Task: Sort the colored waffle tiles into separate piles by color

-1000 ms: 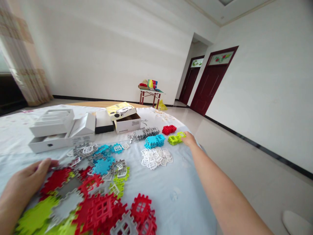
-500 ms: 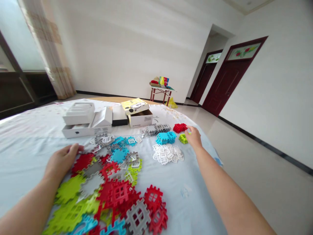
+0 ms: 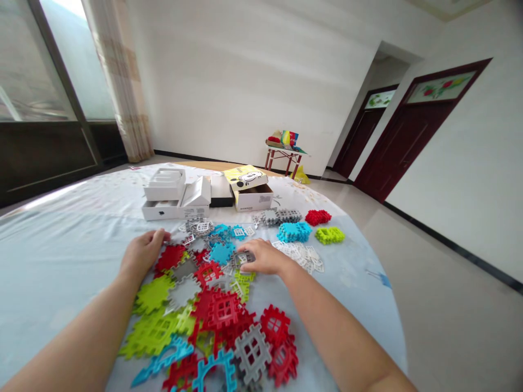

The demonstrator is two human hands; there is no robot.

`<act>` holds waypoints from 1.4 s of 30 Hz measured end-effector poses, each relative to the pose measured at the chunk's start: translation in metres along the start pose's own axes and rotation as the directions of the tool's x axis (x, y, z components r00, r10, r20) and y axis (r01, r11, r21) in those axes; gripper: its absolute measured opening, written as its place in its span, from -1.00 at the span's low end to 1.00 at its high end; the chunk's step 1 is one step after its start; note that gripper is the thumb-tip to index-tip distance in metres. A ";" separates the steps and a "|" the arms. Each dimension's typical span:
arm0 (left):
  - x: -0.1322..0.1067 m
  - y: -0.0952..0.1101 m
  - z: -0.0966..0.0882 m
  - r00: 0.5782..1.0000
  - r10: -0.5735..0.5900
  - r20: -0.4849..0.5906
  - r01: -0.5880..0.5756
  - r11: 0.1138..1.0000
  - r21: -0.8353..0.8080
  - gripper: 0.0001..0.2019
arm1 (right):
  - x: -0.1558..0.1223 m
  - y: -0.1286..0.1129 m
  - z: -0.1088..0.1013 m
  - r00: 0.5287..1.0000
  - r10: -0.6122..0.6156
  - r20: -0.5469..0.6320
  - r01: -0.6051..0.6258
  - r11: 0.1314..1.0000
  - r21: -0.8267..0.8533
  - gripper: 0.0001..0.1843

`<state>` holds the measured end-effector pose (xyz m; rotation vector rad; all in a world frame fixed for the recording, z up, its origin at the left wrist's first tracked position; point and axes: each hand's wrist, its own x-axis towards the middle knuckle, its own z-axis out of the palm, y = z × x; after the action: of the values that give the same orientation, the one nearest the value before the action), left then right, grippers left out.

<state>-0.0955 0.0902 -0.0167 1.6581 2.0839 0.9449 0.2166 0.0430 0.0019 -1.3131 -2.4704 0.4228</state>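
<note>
Right hand [image 3: 265,257] lies palm down over the middle of the loose pile, fingers [image 3: 251,251] extended and fairly close together above a grey waffle block [image 3: 241,260]; whether they grip it cannot be told. Left hand [image 3: 143,253] sits at the pile's upper left edge, fingers loosely curled, just beside a red block [image 3: 169,257]; its palm side is hidden, so any hold cannot be told.

Pile of plastic waffle blocks [image 3: 223,310], in red, green, grey, blue and white, lies overlapped on a pale quilt [image 3: 61,261] between the forearms. Beyond it stand separate groups: white heap [image 3: 300,256], blue stack [image 3: 293,232], green stack [image 3: 329,235], red stack [image 3: 317,217] and grey stack [image 3: 278,216]. Farther back are a white box [image 3: 163,211] with its drawer out and a shoebox [image 3: 251,197] under a cartoon lid.

Risks: toothed edges may mesh, so lifting one block could drag its neighbours. A sweep of the right hand could also push blocks into the white heap, mixing colours.
</note>
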 end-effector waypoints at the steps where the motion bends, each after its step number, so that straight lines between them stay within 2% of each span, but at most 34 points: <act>1: 0.000 0.000 0.000 1.000 -0.001 -0.001 0.001 1.000 -0.001 -0.57 | 0.000 0.001 0.000 1.000 -0.008 0.026 0.008 1.000 0.011 -0.53; 6: -0.001 0.000 -0.001 1.000 0.003 0.007 -0.003 1.000 -0.005 -0.56 | -0.003 0.004 -0.006 0.999 0.033 0.001 -0.033 0.997 0.073 -0.73; 11: 0.000 -0.001 -0.001 1.000 0.013 0.016 -0.012 1.000 -0.003 -0.54 | 0.007 0.009 -0.013 0.984 0.170 -0.046 -0.167 0.984 0.062 -0.67; 15: 0.002 -0.003 0.001 1.000 0.016 0.014 -0.016 1.000 -0.009 -0.53 | 0.016 0.019 -0.013 0.946 0.268 -0.183 -0.273 0.962 -0.003 -0.69; 18: 0.002 -0.005 0.001 1.000 0.018 0.017 -0.017 1.000 -0.013 -0.53 | 0.016 0.024 -0.011 0.915 0.295 -0.275 -0.317 0.947 -0.040 -0.68; 25: 0.001 -0.003 0.001 1.000 0.008 0.022 -0.007 1.000 -0.007 -0.53 | 0.013 0.024 -0.003 0.935 0.303 -0.186 -0.335 0.925 -0.177 -0.46; 29: 0.001 -0.002 0.000 1.000 0.007 0.022 -0.007 1.000 -0.012 -0.54 | 0.014 0.023 -0.001 0.930 0.334 -0.155 -0.362 0.909 -0.208 -0.50; 32: 0.000 -0.001 -0.001 1.000 0.009 0.022 -0.009 1.000 -0.012 -0.54 | 0.013 0.025 -0.010 0.933 0.313 -0.177 -0.344 0.921 -0.186 -0.51; 34: 0.000 0.000 -0.002 1.000 0.007 0.022 -0.007 1.000 -0.003 -0.54 | 0.013 0.029 -0.021 0.916 0.314 -0.249 -0.363 0.914 -0.183 -0.51; 37: 0.001 0.000 -0.001 1.000 -0.001 0.014 0.001 1.000 0.014 -0.55 | 0.019 0.039 -0.041 0.858 0.366 -0.360 -0.458 0.862 -0.215 -0.50; 42: 0.002 -0.003 0.001 1.000 -0.001 0.021 0.001 1.000 0.000 -0.55 | 0.037 0.060 -0.060 0.779 0.457 -0.428 -0.599 0.745 -0.295 -0.50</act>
<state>-0.0975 0.0921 -0.0187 1.6600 2.0710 0.9236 0.2662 0.1128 0.0373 -2.0920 -1.9181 -0.2282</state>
